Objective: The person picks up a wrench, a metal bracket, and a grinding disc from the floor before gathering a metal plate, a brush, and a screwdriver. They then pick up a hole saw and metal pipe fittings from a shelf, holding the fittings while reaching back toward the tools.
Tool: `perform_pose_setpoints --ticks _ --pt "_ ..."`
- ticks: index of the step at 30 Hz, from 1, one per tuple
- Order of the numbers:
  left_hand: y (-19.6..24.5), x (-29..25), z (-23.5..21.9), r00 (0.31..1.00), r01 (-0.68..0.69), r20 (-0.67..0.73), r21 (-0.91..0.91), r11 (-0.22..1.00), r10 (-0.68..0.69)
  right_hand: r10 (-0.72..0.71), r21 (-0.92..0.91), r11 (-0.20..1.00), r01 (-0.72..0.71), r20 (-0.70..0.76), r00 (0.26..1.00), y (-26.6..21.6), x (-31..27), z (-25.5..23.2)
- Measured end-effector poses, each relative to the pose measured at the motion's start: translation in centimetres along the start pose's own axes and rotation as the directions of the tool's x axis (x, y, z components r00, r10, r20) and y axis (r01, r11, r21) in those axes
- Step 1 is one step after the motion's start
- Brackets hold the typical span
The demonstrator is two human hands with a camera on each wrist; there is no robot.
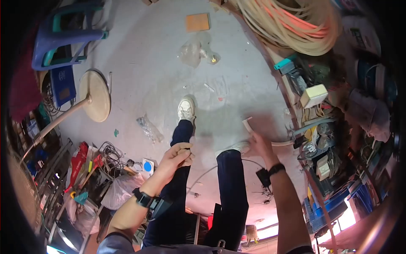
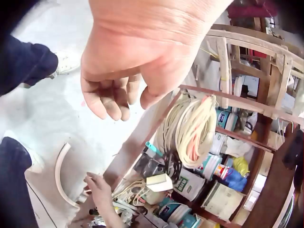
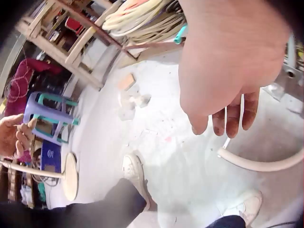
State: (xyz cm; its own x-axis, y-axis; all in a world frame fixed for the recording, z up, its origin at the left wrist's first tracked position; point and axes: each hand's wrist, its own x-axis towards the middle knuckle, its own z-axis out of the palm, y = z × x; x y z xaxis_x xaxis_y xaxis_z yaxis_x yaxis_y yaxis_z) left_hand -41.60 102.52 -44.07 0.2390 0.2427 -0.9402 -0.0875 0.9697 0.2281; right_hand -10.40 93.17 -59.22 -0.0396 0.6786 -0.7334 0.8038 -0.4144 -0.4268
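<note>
My left hand [image 1: 175, 158] hangs in front of my left leg with its fingers loosely bent. In the left wrist view, nothing shows between the thumb and fingers of that hand [image 2: 137, 61]. Over the floor by my right shoe, my right hand [image 1: 262, 146] points downward, its fingers [image 3: 232, 121] fairly straight and spread a little. Just beyond those fingertips lies a curved cream-coloured tube [image 3: 259, 165] on the floor. From the head, my right hand covers the tube's middle. The left wrist view shows the tube [image 2: 58, 173] beside my right hand [image 2: 100, 194].
A round-based stand [image 1: 95, 99] and a plastic stool [image 1: 53, 46] stand at the left. Coiled hose [image 1: 296, 25] and cluttered shelving line the right. A crumpled plastic bag [image 1: 190, 53] and an orange-brown block [image 1: 197, 22] lie on the floor ahead.
</note>
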Motion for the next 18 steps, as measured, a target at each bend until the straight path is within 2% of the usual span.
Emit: perform_pose_setpoints --ticks 1,3,5,7,9,12,14,18 --pt "0.7 0.5 -1.2 1.0 0.005 0.001 -0.015 1.0 -0.005 0.05 -0.058 0.997 -0.044 0.103 0.993 -2.0 2.6 -0.6" --pt "1.6 0.8 -3.9 0.998 0.028 -0.059 0.0 1.0 -0.028 -0.006 -0.084 0.996 0.014 0.097 0.995 -4.5 8.0 -0.9" --pt "2.2 1.3 -6.6 0.989 0.033 -0.148 0.02 0.999 -0.029 -0.211 -0.167 0.965 0.201 -0.048 0.976 -5.4 14.0 0.9" --pt "2.2 1.6 -9.2 0.983 0.041 -0.18 -0.017 0.999 -0.043 -0.251 -0.2 0.951 0.235 -0.058 0.966 -8.6 19.1 0.2" --pt "2.2 2.0 -11.3 0.972 0.052 -0.224 -0.074 0.996 -0.067 -0.332 -0.22 0.932 0.287 -0.202 0.921 -10.5 24.2 0.8" --pt "2.5 2.5 -13.1 0.967 0.059 -0.239 -0.11 0.992 -0.084 -0.341 -0.249 0.927 0.28 -0.245 0.908 -12.4 30.6 1.5" --pt "2.4 2.7 -14.0 0.956 0.051 -0.285 -0.095 0.994 -0.076 -0.267 -0.319 0.932 0.171 -0.286 0.92 -12.6 33.2 2.1" --pt "2.8 2.8 -14.1 0.959 0.019 -0.277 -0.151 0.988 -0.06 -0.229 -0.286 0.946 0.152 -0.26 0.938 -12.1 33.3 2.6"
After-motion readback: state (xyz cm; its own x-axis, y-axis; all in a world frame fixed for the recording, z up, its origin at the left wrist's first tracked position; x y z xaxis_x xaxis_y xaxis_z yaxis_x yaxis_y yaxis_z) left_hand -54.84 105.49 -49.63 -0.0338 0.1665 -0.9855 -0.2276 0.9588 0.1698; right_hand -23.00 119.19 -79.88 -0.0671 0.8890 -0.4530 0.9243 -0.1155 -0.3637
